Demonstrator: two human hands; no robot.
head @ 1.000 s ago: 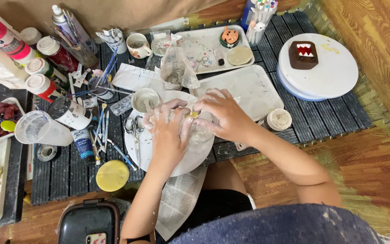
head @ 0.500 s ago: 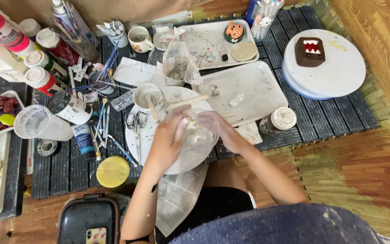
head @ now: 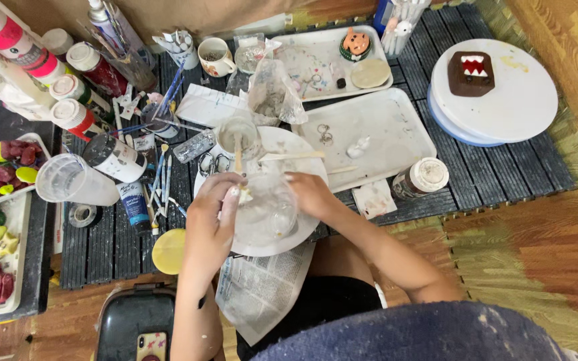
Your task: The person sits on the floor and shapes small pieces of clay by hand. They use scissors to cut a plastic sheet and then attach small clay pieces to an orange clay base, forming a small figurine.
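Observation:
Both my hands work over a round white plate (head: 262,242) on the dark slatted mat. Between them sits a clear plastic container (head: 270,206), crumpled-looking and see-through. My left hand (head: 210,217) grips its left side, and the fingertips pinch a small whitish bit at its rim. My right hand (head: 312,194) holds its right side with fingers curled over the top. Just behind stands a small cup with a wooden stick (head: 238,136) in it. Another flat wooden stick (head: 294,156) lies across the plate's far edge.
A white tray (head: 396,144) with rings and a small white lump lies right of the plate, with a lidded jar (head: 423,178) beside it. A white turntable (head: 510,107) carries a brown toothed figure. Paint bottles (head: 75,117), a clear measuring cup (head: 75,180), brushes and a yellow lid (head: 168,251) crowd the left.
My hands were pressed together over the plate; they have come slightly toward me and spread apart, with the clear container now between them.

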